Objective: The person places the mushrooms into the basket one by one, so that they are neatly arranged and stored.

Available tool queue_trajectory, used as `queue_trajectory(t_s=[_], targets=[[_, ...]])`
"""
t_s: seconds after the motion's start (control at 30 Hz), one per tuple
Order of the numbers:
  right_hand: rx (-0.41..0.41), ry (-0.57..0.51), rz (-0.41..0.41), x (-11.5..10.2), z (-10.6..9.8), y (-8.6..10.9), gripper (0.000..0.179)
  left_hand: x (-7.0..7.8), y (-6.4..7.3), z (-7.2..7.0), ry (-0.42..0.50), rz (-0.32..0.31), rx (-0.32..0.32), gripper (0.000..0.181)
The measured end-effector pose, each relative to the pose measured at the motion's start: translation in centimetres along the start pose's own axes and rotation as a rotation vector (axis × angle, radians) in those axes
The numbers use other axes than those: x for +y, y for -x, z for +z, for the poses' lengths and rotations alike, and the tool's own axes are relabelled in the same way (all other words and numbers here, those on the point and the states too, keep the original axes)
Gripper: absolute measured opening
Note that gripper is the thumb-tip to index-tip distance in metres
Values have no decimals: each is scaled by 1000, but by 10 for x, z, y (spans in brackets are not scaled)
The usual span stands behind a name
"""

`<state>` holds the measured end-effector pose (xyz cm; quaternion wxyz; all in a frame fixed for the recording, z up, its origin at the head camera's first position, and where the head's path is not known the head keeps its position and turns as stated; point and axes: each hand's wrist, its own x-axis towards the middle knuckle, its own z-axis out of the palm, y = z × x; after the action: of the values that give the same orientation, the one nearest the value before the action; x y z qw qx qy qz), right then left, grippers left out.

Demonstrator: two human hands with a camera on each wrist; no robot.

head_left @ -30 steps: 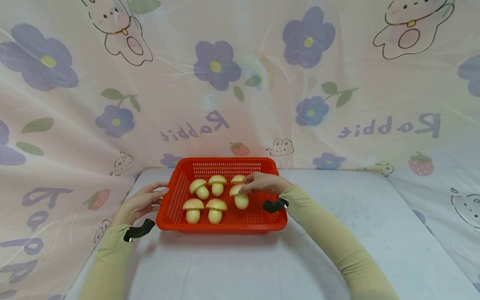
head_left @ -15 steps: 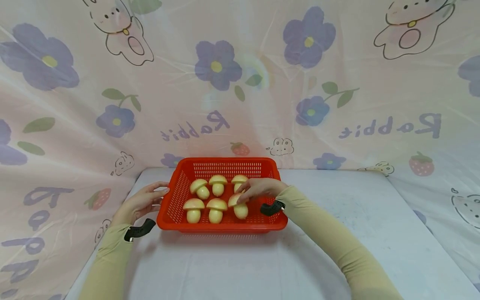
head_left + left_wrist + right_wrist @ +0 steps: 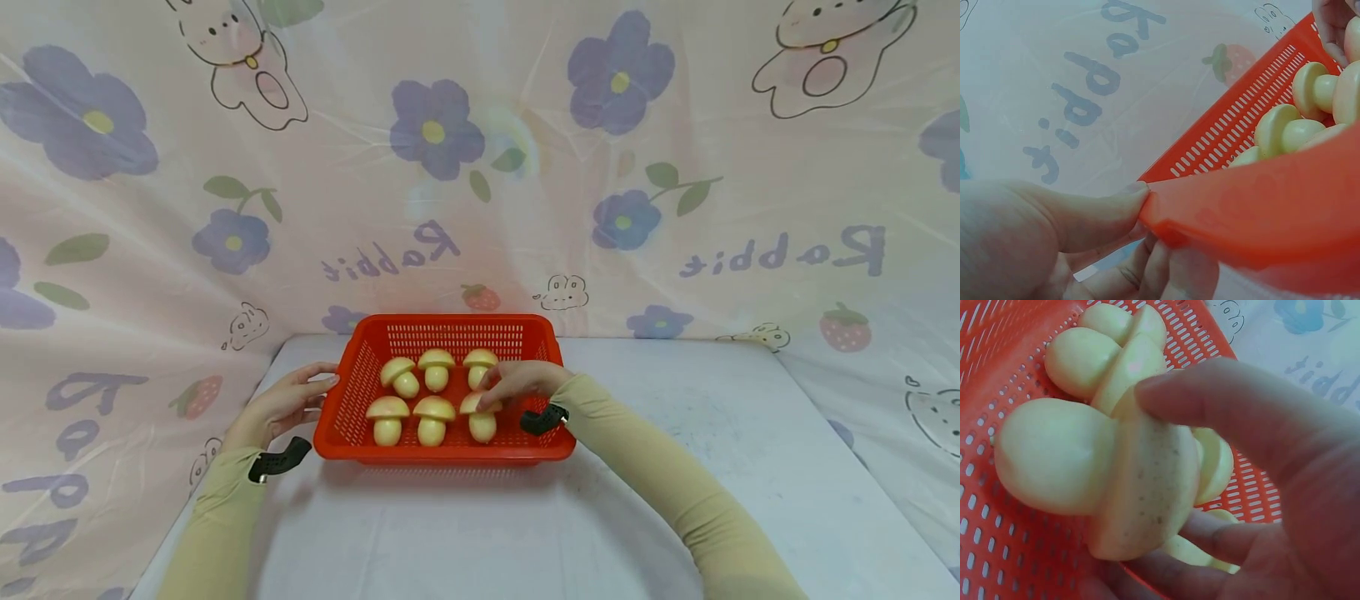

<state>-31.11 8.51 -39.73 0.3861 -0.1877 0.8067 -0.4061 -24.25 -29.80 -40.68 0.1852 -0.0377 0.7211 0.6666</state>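
A red plastic basket (image 3: 442,454) with slotted walls stands on the table, with several pale yellow model mushrooms lying in two rows inside it. My left hand (image 3: 281,408) grips the basket's left rim, thumb on top and fingers beneath, as the left wrist view shows. Over the right part of the basket, my right hand (image 3: 525,380) holds the front-right mushroom (image 3: 1054,456) by its cap between thumb and fingers. That mushroom's stem points toward the basket's front wall. Just behind it lies another mushroom (image 3: 478,358), partly hidden by the right hand.
A white-covered table (image 3: 675,433) extends around the basket. Behind it hangs a pink curtain (image 3: 337,183) printed with flowers, rabbits and strawberries. The basket's right floor (image 3: 1010,550) shows bare red mesh beside the held mushroom.
My right hand has brought its mushroom forward and down, level with the front row, and the mushroom's tilt has straightened. The left hand and basket stay in place.
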Motion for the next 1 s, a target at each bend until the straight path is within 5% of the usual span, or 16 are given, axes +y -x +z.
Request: queue_trajectory(t_s=[1.0], targets=[[20,62,73,5,2,-1,42,-2,2,0,-42,19,20,48]])
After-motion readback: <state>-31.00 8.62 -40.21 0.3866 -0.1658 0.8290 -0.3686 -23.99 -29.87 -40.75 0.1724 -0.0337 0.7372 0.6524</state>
